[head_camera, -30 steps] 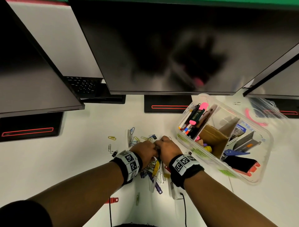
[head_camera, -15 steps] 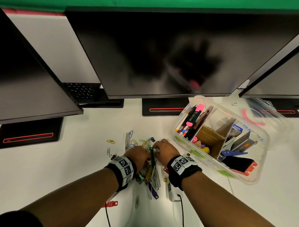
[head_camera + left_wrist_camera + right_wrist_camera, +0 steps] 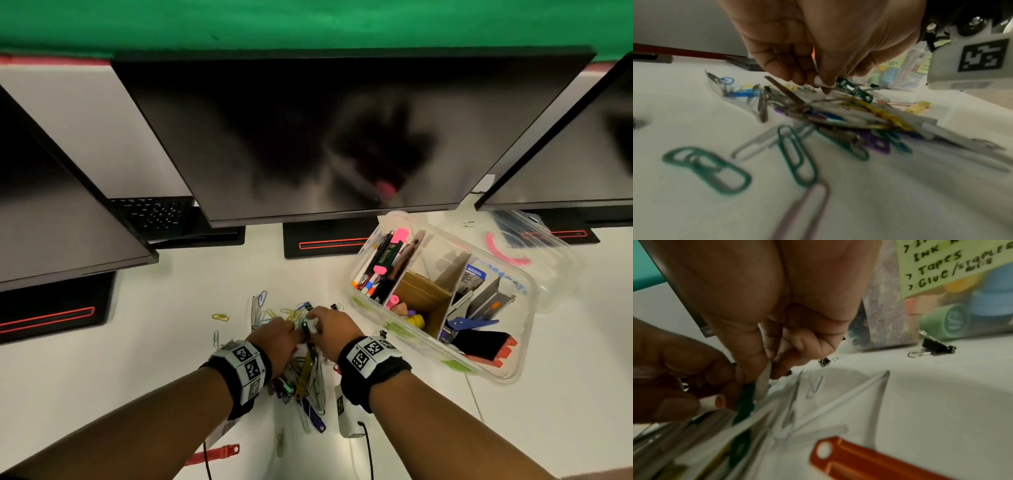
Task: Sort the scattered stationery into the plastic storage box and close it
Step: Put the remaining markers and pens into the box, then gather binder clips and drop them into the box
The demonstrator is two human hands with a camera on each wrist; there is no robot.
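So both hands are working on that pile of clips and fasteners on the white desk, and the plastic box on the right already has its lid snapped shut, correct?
Not quite. The plastic box is open: the head view looks straight down onto the pens and tools inside it. The rest holds: the left hand and right hand meet over the pile of clips on the white desk.

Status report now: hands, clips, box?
Both hands pinching one green strip over the clip pile. Box open, lid off. Nothing blocking.

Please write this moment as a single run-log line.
phase: gathering clips | left hand: pinching green fastener strip | right hand: pinching clear sleeve | storage box: open
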